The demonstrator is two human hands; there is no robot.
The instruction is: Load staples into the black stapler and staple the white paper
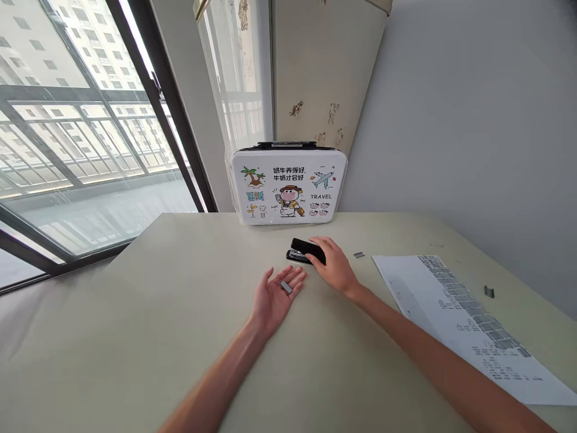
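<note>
My left hand (pixel 274 300) lies palm up over the table with its fingers spread. A short strip of staples (pixel 286 287) rests loose on those fingers. Just beyond it, my right hand (pixel 334 264) is closed around the back part of a black stapler (pixel 306 248). The stapler's front points left, and a gap shows between its top arm and its base. Part of the stapler is hidden under my right fingers.
A white case (pixel 288 186) with cartoon prints stands at the table's (pixel 135 337) back edge. To the right lies a sheet of paper (pixel 406 288) with rows of grey staple strips (pixel 473 307). Separate staple pieces (pixel 359 255) lie nearby and at far right (pixel 489 292). A window (pixel 90 108) is at left.
</note>
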